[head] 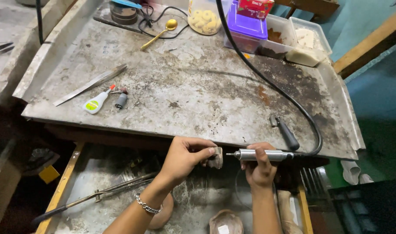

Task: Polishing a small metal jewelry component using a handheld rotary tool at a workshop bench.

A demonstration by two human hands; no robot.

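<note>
Left hand [185, 157] pinches a small brownish piece [216, 157] at the table edge [163, 132], right hand [261, 169] clenches a metal rotary tool [261, 154], tip pointing at the piece just left of its grip.

Two hands [185, 156], one rotary handpiece [261, 154], one spoon [161, 32].

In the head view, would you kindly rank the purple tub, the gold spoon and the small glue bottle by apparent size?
1. purple tub
2. gold spoon
3. glue bottle, nearer the camera, so this is less sure.
</note>
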